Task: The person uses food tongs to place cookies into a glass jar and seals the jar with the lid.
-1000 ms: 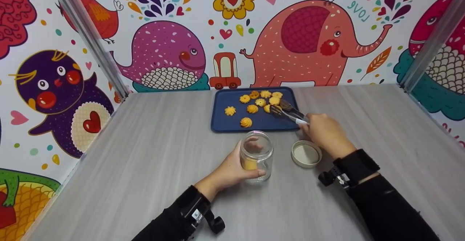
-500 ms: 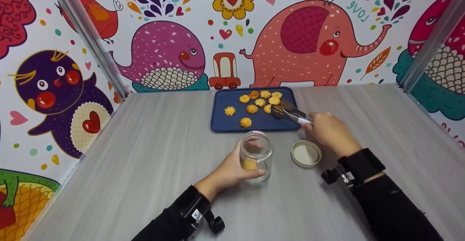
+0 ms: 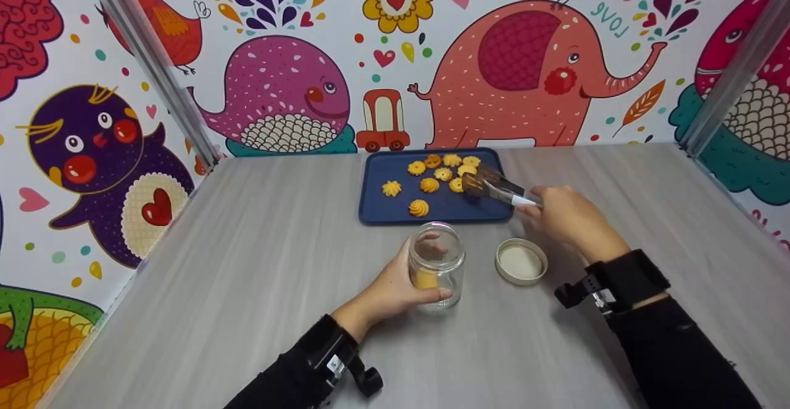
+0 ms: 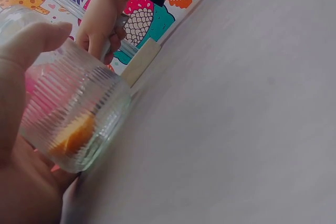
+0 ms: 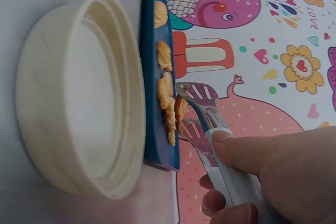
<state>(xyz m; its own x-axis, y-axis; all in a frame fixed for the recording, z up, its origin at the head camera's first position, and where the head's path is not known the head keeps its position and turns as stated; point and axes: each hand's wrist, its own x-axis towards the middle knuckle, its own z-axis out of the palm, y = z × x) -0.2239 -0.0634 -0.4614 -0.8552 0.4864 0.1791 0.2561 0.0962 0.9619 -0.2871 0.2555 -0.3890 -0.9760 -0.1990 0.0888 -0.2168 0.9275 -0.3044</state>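
My left hand [image 3: 395, 282] grips a clear glass jar [image 3: 453, 273] on the table, thumb across its front. One orange-yellow cookie [image 4: 74, 135] lies at the jar's bottom in the left wrist view. Higher up on the right, my right hand [image 3: 565, 218] holds a pair of tongs [image 3: 515, 198] with slotted metal heads and pale handles. The heads are over the right part of a blue tray [image 3: 379, 208] bearing several cookies [image 3: 429, 185]. In the right wrist view a browner cookie [image 5: 181, 107] shows between the heads; whether they pinch it, I cannot tell.
A cream round lid [image 3: 521, 262] lies inside up, right of the jar and below the right hand. Cartoon-printed walls [image 3: 506, 76] border the grey table [image 3: 265, 242] at the back and sides, with metal posts [image 3: 151, 63] at the corners.
My right hand has drawn a little to the right with the tongs, and the tong heads have come closer together. The left hand and jar have stayed in place.
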